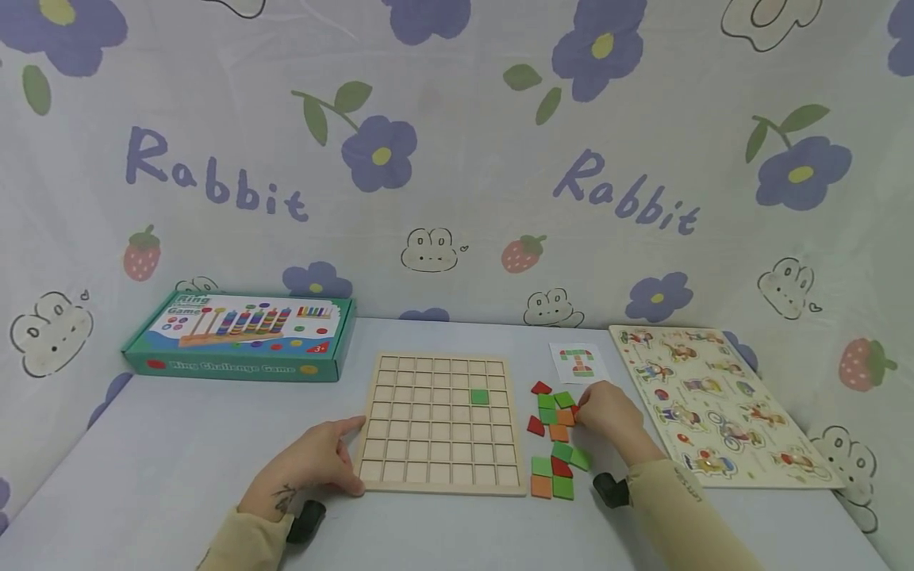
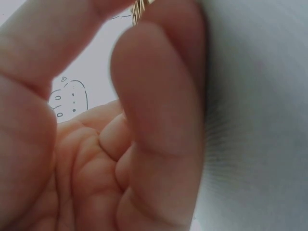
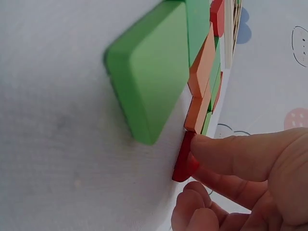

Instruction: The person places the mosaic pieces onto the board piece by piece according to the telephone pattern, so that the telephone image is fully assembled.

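Note:
A wooden grid board (image 1: 521,444) lies in the middle of the table, with one green square tile (image 1: 479,396) in a cell on its upper right. At its left side my left hand (image 1: 310,462) touches the edge with a straight index finger and the thumb. The left wrist view is filled mostly by that hand's fingers and palm. My right hand (image 1: 612,414) pinches a red tile (image 3: 182,162) between thumb and index finger, at the right side of the loose tiles. That tile still looks in contact with the table, and its full shape is hidden.
Loose red, green and orange tiles (image 1: 559,433) lie right of the board. Behind them is a pattern card (image 1: 596,366). A picture puzzle board (image 1: 757,468) lies at the far right. A green Ring Challenge Game box (image 1: 243,366) sits at the back left, before a printed cloth.

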`<action>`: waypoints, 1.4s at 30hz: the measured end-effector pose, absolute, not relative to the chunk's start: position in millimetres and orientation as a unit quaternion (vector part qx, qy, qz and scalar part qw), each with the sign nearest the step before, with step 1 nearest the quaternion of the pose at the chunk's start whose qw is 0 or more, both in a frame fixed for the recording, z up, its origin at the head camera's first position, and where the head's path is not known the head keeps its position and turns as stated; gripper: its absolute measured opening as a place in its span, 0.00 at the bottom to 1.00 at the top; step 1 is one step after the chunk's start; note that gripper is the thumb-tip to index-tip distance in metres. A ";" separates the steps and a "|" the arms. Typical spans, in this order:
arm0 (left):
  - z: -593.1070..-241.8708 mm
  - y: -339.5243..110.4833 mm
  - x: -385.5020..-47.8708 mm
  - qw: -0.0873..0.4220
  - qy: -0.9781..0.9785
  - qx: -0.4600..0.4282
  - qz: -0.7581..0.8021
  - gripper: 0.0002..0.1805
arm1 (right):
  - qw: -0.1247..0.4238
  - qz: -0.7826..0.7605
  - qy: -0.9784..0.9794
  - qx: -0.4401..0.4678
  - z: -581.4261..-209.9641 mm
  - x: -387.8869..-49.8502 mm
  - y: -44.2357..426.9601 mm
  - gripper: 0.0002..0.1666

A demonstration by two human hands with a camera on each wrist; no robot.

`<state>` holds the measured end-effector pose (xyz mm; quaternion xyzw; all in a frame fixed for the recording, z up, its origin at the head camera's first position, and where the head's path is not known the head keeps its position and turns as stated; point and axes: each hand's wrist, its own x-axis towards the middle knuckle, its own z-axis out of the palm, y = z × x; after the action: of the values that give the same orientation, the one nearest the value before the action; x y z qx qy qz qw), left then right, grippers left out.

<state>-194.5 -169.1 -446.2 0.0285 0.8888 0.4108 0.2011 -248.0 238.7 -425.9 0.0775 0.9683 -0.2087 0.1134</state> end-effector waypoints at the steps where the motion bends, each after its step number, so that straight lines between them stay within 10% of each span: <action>1: -446.5 -169.0 -194.4 0.200 0.890 0.028 0.410 0.55 | 0.112 -0.210 0.968 0.076 -426.2 -248.2 239.1 0.12; 42: -443.5 -168.4 -193.2 0.209 0.889 0.019 0.408 0.57 | 0.063 -0.298 0.952 -0.013 -425.2 -305.2 115.8 0.01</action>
<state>-193.2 -168.4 -443.5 0.0191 0.8887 0.4077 0.2090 -305.2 115.8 -425.2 -0.0135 0.9523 -0.2981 0.0633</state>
